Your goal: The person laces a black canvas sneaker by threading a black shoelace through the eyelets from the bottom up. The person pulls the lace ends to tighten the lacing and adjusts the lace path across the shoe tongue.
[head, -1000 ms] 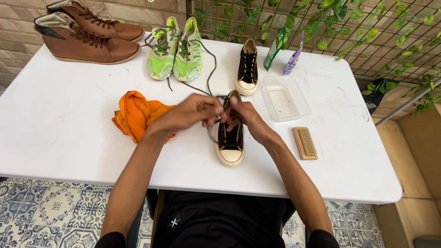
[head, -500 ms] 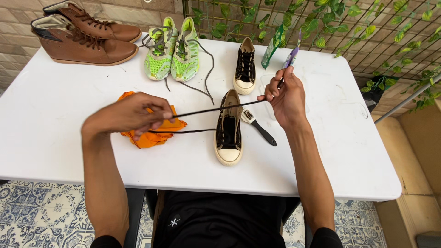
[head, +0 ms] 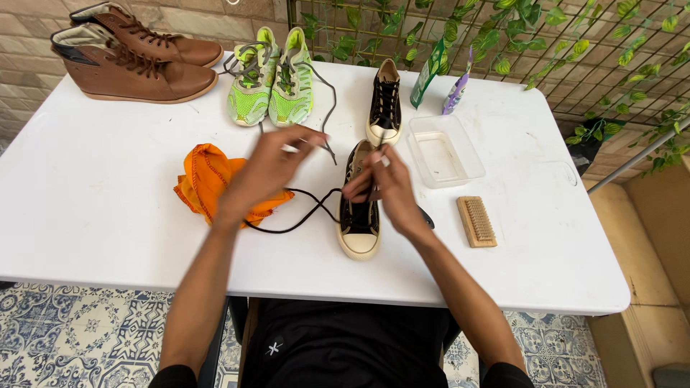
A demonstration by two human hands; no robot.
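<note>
A person seated at a white table [head: 108, 230] threads a black lace [head: 302, 219] on a black sneaker with a cream toe cap [head: 358, 215], which stands near the table's front edge, toe toward the person. The right hand [head: 381, 188] covers the shoe's upper eyelets, fingers pinched narrow on the lace there; a dark object just behind that wrist is mostly hidden and cannot be identified. The left hand [head: 269, 169], slightly blurred, is raised over an orange cloth [head: 208, 179], fingers closed on what looks like the lace's white-tipped end; the lace loops slack across the tabletop between cloth and shoe. Bare table lies open at the front left and far right. Right of the shoe sit a wooden brush [head: 476, 221] and a clear plastic tray [head: 444, 152]. Farther back stand the matching black sneaker [head: 384, 100], green running shoes [head: 273, 86] and brown boots [head: 136, 54], the rear boot cut off by the top edge.
</note>
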